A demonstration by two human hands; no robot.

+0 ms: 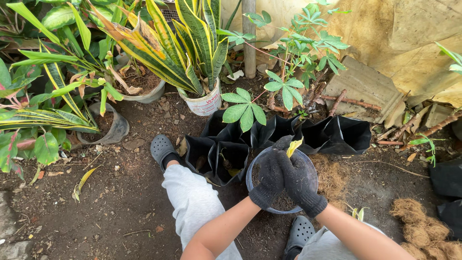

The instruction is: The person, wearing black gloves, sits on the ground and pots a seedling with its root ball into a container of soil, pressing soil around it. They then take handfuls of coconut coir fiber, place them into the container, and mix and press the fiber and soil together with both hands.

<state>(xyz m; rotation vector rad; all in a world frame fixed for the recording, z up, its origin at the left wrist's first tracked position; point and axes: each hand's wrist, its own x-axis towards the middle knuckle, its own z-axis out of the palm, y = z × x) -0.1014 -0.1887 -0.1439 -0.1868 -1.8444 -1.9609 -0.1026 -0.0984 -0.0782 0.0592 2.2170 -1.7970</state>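
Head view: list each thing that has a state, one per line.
Left hand: gloved, fingers pressed into the round pot.
Right hand: gloved, holding the yellow leaf.
Round pot: upright, part filled with soil.
Yellow leaf: upright.
Black bags: open.

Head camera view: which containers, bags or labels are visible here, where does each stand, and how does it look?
White pot: top centre, round, red printed mark on its side, holds striped yellow-green plant.
Black grow bags: middle row on soil, soft, open-topped.
Round pot: under both gloved hands, left hand, right hand, pale rim, soil inside.
No signs or screens.
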